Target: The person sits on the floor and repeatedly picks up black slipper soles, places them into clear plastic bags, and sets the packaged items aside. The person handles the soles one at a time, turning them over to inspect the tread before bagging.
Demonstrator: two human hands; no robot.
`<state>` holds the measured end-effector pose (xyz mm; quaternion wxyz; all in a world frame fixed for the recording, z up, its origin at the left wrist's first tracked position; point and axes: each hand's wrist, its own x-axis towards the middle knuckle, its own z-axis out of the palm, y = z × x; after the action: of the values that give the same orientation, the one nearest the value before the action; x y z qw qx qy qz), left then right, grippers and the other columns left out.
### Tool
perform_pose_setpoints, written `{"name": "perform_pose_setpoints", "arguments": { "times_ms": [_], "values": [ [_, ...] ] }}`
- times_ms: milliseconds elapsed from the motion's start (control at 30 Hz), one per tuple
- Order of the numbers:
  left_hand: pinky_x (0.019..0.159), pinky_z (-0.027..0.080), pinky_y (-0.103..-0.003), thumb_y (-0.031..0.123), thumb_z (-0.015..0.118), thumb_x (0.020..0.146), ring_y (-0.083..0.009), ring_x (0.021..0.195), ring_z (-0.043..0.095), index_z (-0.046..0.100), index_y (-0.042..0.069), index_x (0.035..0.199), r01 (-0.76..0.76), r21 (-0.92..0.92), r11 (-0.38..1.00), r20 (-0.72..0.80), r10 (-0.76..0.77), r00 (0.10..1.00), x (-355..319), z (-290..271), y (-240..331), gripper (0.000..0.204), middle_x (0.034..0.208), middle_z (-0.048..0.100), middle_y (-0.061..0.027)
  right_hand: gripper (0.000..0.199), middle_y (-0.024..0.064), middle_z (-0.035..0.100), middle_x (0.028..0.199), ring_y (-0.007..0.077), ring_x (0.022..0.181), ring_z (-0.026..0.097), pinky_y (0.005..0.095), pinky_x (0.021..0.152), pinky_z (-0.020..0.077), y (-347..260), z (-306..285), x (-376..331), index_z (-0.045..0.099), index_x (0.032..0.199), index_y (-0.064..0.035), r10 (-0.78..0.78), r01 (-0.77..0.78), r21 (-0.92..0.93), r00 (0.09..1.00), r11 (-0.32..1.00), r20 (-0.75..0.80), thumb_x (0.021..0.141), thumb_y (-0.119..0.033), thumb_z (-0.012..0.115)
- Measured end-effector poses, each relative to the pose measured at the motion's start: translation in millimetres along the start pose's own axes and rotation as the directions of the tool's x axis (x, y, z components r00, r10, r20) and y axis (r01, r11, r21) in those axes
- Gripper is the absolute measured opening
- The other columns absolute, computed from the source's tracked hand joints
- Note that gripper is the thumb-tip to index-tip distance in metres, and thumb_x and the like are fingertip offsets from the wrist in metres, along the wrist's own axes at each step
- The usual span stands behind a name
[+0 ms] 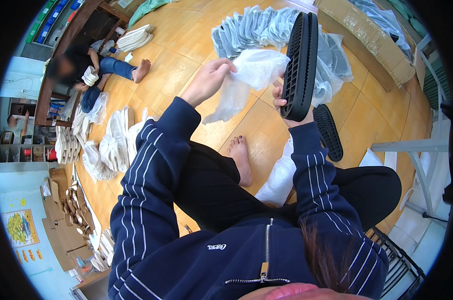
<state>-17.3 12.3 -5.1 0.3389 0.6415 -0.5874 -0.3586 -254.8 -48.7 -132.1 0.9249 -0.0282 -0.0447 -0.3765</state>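
My right hand grips a pair of black shoe soles, held upright with one against the other, their grid-patterned side partly showing. My left hand pinches the edge of a thin clear plastic bag. The bag hangs loosely between my hands, and its right end reaches the soles near my right fingers. I cannot tell whether any part of the soles is inside it. Another black sole lies on the floor beside my right forearm. A bundle of white plastic bags lies between my legs.
Bagged soles stand in a long row ahead. Behind them to the right is a cardboard box. Bagged white soles lie at left. A person sits on the floor at far left, holding white soles. A metal frame stands at right.
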Motion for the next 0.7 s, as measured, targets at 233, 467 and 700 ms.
{"name": "perform_pose_setpoints", "arguments": {
  "times_ms": [233, 467, 700],
  "values": [
    [0.084, 0.045, -0.031, 0.060, 0.051, 0.092, -0.0201, 0.088, 0.060, 0.067, 0.000, 0.084, 0.205, 0.104, 0.973, -0.068, -0.199, 0.978, 1.5, 19.4, 10.7, 0.063, 0.083, 0.064, -0.0120, 0.038, 0.0084, 0.057, 0.124, 0.0252, 0.087, 0.057, 0.0308, 0.065, 0.0497, 3.3, 2.2, 1.0, 0.052, 0.129, -0.0081, 0.047, -0.055, 0.106, 0.996, 0.993, 0.081, 0.096, -0.025, 0.057],
    [0.096, 0.045, -0.040, 0.031, 0.072, 0.088, -0.0252, 0.111, 0.059, 0.046, 0.005, 0.126, -0.234, 0.194, 0.953, -0.032, 0.245, 0.969, -7.1, 40.4, 24.4, 0.053, 0.126, 0.055, -0.0120, 0.039, 0.0102, 0.056, 0.125, 0.0211, 0.076, 0.053, 0.0290, 0.059, 0.0473, 19.8, 24.0, 2.7, 0.051, 0.130, -0.0058, 0.052, -0.055, 0.045, 0.997, 0.997, 0.054, 0.097, -0.026, 0.054],
    [0.084, 0.051, -0.033, 0.003, 0.063, 0.088, -0.0170, 0.100, 0.060, 0.048, 0.008, 0.111, -0.114, -0.129, 0.985, 0.065, 0.123, 0.990, -1.9, 45.1, 31.2, 0.028, 0.117, 0.056, -0.0064, 0.047, 0.0139, 0.054, 0.130, 0.0212, 0.074, 0.055, 0.0284, 0.055, 0.0479, 25.9, 18.1, 16.7, 0.048, 0.134, -0.0057, 0.111, -0.136, 0.052, 0.937, 0.989, 0.332, 0.098, -0.036, 0.050]
  ]
}}
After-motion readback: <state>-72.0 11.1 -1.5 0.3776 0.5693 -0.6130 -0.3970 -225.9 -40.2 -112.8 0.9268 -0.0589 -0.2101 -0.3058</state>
